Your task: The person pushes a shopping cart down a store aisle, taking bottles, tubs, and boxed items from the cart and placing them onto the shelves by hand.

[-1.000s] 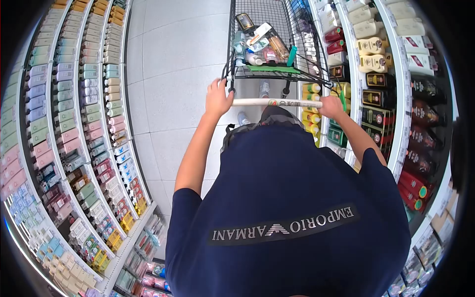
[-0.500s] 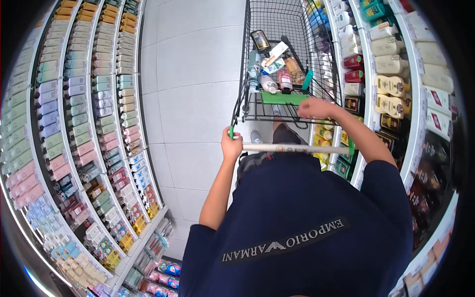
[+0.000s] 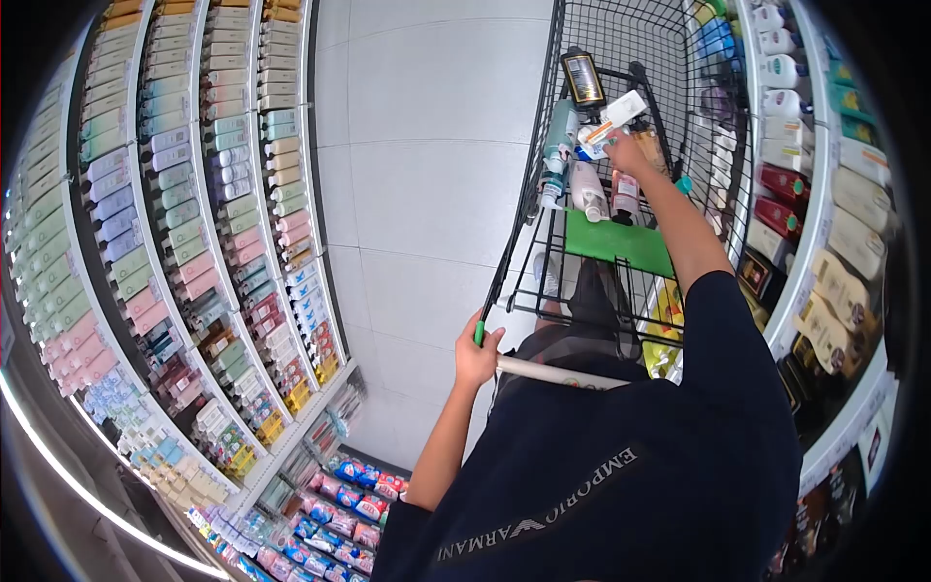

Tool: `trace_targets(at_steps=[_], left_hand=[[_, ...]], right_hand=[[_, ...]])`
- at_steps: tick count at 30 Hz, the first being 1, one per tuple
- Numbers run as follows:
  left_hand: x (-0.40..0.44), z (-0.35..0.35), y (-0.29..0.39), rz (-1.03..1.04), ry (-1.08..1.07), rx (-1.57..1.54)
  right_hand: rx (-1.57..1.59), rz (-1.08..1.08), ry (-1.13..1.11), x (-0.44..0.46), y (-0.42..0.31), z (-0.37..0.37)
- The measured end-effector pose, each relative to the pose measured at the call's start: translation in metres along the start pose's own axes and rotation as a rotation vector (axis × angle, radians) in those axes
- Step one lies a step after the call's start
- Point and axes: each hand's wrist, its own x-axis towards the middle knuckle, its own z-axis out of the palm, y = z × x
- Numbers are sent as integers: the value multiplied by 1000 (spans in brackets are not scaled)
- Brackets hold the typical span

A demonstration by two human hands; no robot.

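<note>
My left hand (image 3: 476, 350) is wrapped round the green-ended side of the shopping cart handle (image 3: 558, 372). Inside the cart (image 3: 546, 194), my right hand (image 3: 627, 154) has its fingers closed at a white and blue tube (image 3: 590, 149), which it partly covers. Just above those fingers lies a white box with an orange stripe (image 3: 617, 113). Around them are a black bottle (image 3: 584, 80), a teal pump bottle (image 3: 560, 136), a white bottle (image 3: 588, 189) and a pink bottle (image 3: 626, 196). A green flap (image 3: 616, 241) crosses the cart's near end.
Shelves of pastel bottles (image 3: 121, 218) line the left side, across the tiled floor (image 3: 427, 145). Close on the cart's right stands another shelf with cream bottles (image 3: 839, 291). Bright packs (image 3: 339, 504) fill the low shelf at the bottom.
My right hand has moved from above the green flap forward into the cart, down to the products. My left hand stays on the handle. The view has shifted, so the cart appears farther right.
</note>
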Motion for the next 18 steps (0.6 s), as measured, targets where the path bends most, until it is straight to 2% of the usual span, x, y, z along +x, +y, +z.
trace_targets(at_steps=[1, 2, 7, 13, 15, 18], left_hand=[[1, 0, -1, -12, 4, 5], [0, -1, 0, -38, 5, 8], [-5, -3, 5, -92, 23, 0], [-1, -3, 10, -78, 39, 30], [0, -3, 10, -100, 31, 12], [9, -3, 11, -73, 19, -18]], right_hand=[[-70, -117, 93, 7, -4, 0], [-195, -16, -39, 4, -29, -11], [-364, 79, -246, 24, -59, -2], [-648, 47, -185, 42, -69, 6], [-619, -24, -77, 43, -67, 5], [-614, 16, -61, 47, -74, -13]])
